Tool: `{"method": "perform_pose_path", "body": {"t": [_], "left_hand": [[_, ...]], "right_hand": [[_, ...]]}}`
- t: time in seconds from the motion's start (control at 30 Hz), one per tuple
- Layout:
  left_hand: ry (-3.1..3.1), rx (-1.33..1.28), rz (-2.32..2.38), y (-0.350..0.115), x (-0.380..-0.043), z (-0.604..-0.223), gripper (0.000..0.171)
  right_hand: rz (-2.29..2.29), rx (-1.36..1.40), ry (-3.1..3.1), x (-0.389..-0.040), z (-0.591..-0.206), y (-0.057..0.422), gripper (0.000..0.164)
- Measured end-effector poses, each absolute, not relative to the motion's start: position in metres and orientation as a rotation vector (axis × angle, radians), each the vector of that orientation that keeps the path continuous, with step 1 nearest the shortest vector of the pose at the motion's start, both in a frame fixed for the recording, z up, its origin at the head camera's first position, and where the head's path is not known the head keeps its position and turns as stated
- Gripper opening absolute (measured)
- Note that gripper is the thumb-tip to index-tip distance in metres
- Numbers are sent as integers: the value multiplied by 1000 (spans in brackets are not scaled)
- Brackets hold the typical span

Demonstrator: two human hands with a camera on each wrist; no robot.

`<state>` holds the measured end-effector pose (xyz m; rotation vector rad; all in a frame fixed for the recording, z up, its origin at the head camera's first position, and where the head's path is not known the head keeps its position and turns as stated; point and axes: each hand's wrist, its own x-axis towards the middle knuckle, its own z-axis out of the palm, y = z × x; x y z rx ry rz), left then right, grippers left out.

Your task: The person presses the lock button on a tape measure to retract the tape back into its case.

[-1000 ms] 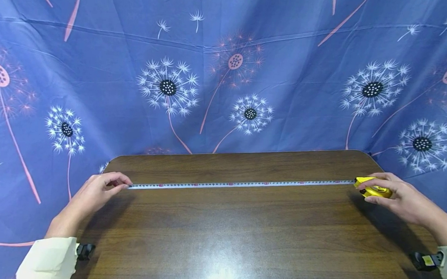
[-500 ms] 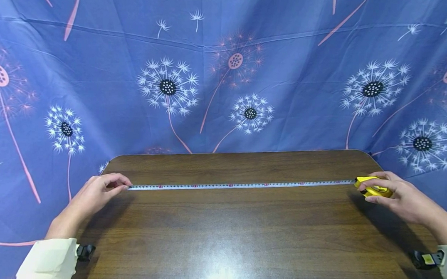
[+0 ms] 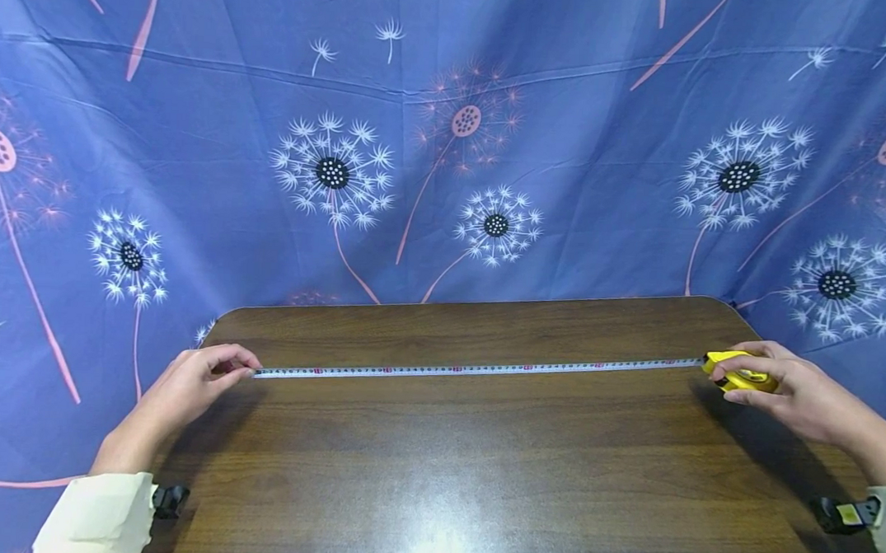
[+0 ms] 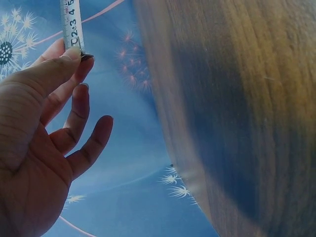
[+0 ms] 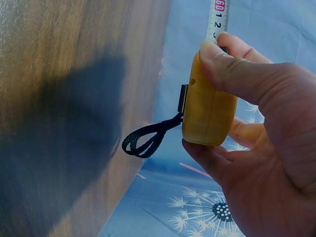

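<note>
A yellow tape measure (image 3: 739, 372) is gripped by my right hand (image 3: 809, 396) at the right side of the table. Its white blade (image 3: 424, 369) runs straight and taut across to the left, with black numbers and red ten marks. At the blade's end my left hand (image 3: 201, 381) pinches the tip between thumb and forefinger, the other fingers loosely bent. In the left wrist view the metal end hook (image 4: 87, 57) shows at the fingertips. The right wrist view has the red 60 mark just outside the case (image 5: 210, 103), and a black wrist strap (image 5: 150, 138) hanging from it.
The brown wooden table (image 3: 480, 443) lies under the blade, with rounded far corners and a bright light reflection near the front. A blue cloth (image 3: 419, 143) with dandelion prints hangs behind and at both sides. Shadows of both hands fall on the tabletop.
</note>
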<state>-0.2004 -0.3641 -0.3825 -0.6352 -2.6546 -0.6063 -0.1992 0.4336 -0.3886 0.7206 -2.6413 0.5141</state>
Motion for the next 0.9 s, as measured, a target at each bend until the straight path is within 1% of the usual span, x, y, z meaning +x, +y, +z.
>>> {"method": "perform_pose_path", "body": {"t": [0.4, 0.6, 0.9], "left_hand": [[-2672, -612, -622, -365, -200, -384, 21], [-2658, -623, -621, -365, -200, -385, 22], [-2652, -620, -609, -366, -201, -385, 21]], "right_hand": [[515, 739, -2642, -198, -388, 434, 51], [514, 742, -2643, -198, -388, 434, 53], [539, 767, -2609, -199, -391, 432, 47]]}}
